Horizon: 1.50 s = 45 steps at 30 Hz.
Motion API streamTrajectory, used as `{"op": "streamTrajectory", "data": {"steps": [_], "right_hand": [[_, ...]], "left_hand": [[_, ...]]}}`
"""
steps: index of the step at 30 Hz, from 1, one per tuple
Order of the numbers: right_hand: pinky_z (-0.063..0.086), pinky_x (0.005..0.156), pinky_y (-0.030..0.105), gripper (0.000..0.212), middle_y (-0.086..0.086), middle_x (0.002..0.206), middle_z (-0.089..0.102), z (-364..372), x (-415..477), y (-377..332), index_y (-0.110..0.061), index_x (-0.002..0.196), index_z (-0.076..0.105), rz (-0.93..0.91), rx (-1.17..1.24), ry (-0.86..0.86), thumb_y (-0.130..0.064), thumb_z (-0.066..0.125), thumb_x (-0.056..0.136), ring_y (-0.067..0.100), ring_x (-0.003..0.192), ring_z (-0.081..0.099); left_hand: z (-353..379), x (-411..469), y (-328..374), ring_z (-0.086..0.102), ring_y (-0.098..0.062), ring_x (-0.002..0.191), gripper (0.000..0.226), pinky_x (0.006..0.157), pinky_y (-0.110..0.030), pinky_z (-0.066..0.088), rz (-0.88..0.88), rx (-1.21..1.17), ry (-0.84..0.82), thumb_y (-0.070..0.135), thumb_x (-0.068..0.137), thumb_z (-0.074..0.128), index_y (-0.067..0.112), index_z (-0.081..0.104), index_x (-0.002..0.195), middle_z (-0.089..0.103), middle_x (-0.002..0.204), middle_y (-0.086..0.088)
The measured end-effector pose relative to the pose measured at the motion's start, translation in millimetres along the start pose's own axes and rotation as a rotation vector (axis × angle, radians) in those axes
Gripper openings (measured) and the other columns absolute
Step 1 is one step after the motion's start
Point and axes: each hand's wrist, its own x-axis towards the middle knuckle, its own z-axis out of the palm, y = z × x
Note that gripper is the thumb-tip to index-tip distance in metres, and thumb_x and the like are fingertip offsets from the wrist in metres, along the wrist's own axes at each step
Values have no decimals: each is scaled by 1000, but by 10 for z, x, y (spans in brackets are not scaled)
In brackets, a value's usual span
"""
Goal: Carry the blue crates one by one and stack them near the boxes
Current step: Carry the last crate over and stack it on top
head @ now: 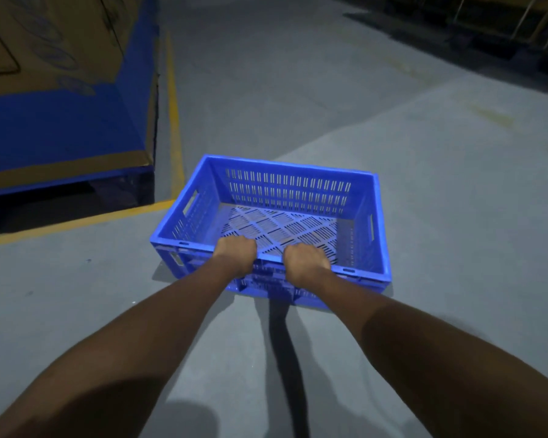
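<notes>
- Left hand (234,252): clamped over the near long rim of the blue crate (285,188), fingers curled down inside the wall, fingertips hidden from view.
- Right hand (306,259): same closed grip on the same rim, just beside the left hand, with a short bare stretch of rim between the two.
- Both grips set near the middle of the rim, with the rim corners well out to either side of the fingers.
- Crate open side up, nothing inside.
- Slotted far wall straight ahead of the fingers; lattice bottom ahead of and below them.
- One handle slot in each short wall, to the left and right of the fingers.
- Crate low over the grey floor (424,184), with a narrow shadow close under its near edge. Resting on the floor or held just above it: cannot be told.
- Large cardboard box (60,121) with a broad blue band: ahead and to the left of the left-hand fingers, well apart from the crate, raised on a dark base.
- Yellow floor line (174,121): between box and crate, running along the box side, then turning across at the near corner, left of the left-hand fingers.
- Dark structures far ahead and to the right of the right-hand fingers: too dim to identify.
</notes>
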Motion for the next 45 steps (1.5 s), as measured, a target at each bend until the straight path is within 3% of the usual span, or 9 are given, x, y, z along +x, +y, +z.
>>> {"op": "streamTrajectory", "data": {"steps": [8,17,24,30,35,45], "right_hand": [[48,93,41,30,11,122,64,70,-344,67,-13,118,61,-7,-5,15,-14,56,89,32,115,60],[48,88,40,25,9,113,65,62,-681,200,-16,114,62,11,-5,86,-13,56,90,31,108,62],[49,85,41,21,10,107,66,-564,-940,361,-17,109,62,33,50,161,-12,58,89,32,102,63],[49,79,41,19,10,101,65,-2264,-1432,488,-19,107,64,35,79,166,-16,61,88,34,97,63],[49,85,41,22,10,106,64,-4201,-1996,485,-21,107,64,41,68,181,-19,62,86,33,103,62],[47,86,39,25,8,113,64,-7840,-3251,377,-23,108,64,73,43,260,-22,66,84,31,109,60]], "left_hand": [[4,-340,144,59,-34,114,31,92,-44,48,103,8,-60,23,89,62,15,57,118,61,121,-14],[-156,-666,350,61,-32,105,9,82,-39,46,120,-76,-3,14,88,59,19,56,95,65,110,-10],[-876,-830,305,59,-31,110,20,85,-38,45,140,-25,79,20,89,59,20,60,109,63,116,-9],[-2573,-1384,-7,58,-31,111,32,87,-40,46,169,-47,83,21,85,67,20,59,116,62,119,-10],[-4358,-2043,-479,58,-31,113,34,90,-40,46,186,-79,115,22,84,66,20,60,116,62,120,-10],[-7880,-3449,-1435,61,-32,99,23,72,-35,47,287,-20,178,20,80,65,17,62,102,64,108,-11]]}}
